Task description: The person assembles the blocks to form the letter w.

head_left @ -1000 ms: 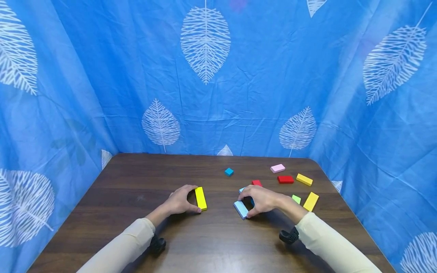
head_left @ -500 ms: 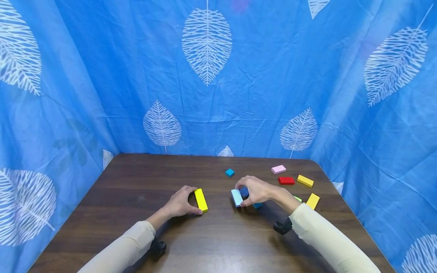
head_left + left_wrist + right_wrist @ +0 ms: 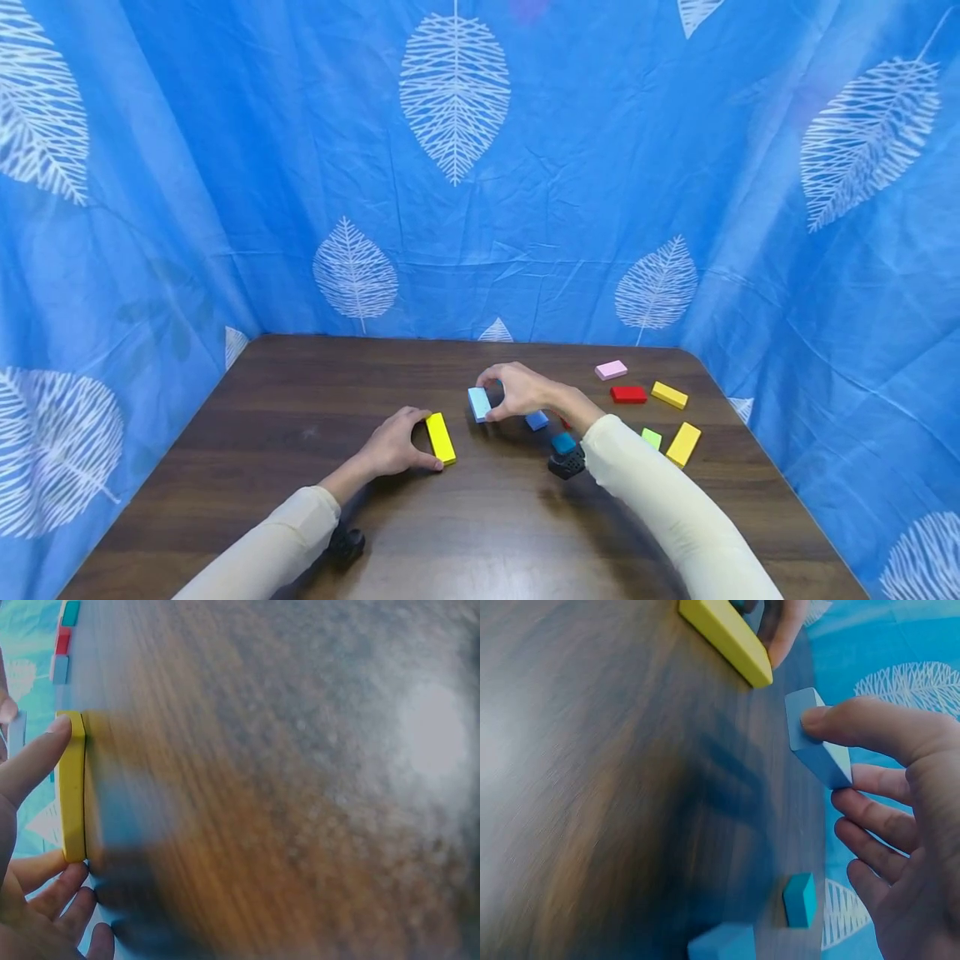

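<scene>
My left hand pinches a long yellow block by its two ends, at the middle of the table. In the left wrist view the thumb presses one end of that block and the fingers meet the other. Further back and to the right, my right hand pinches a light blue block between thumb and fingers. It appears raised off the tabletop in the right wrist view, its blue side showing. The two blocks are apart. A small teal block is mostly hidden behind the right hand in the head view.
Below the right forearm lie a blue block, a dark teal block and a partly hidden red one. Further right are pink, red, light green and two amber blocks. A leaf-printed blue curtain surrounds the table.
My right hand has picked up the light blue block and carried it left and back, nearer the yellow block. The blue and dark teal blocks are uncovered. My left hand has stayed put.
</scene>
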The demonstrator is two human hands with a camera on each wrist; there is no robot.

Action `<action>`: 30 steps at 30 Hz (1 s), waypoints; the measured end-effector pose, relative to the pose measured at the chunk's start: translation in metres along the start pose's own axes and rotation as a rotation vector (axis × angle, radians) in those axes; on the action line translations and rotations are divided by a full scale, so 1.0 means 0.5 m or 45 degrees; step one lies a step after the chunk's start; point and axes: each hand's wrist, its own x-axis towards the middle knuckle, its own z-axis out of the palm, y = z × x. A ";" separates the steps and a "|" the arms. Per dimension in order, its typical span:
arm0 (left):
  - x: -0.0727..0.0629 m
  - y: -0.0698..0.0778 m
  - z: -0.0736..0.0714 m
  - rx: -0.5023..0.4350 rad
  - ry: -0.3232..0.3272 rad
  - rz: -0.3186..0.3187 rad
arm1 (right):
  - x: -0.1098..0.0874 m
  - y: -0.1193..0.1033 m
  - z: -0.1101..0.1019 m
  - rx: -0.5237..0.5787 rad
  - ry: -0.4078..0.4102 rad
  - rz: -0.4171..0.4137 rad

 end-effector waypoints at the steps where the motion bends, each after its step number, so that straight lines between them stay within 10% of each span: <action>1: -0.002 -0.002 0.001 -0.002 -0.002 -0.008 | 0.009 -0.004 0.004 0.004 0.000 -0.002; 30: 0.002 0.008 0.012 0.002 0.080 -0.047 | 0.151 -0.040 0.064 0.114 -0.058 0.153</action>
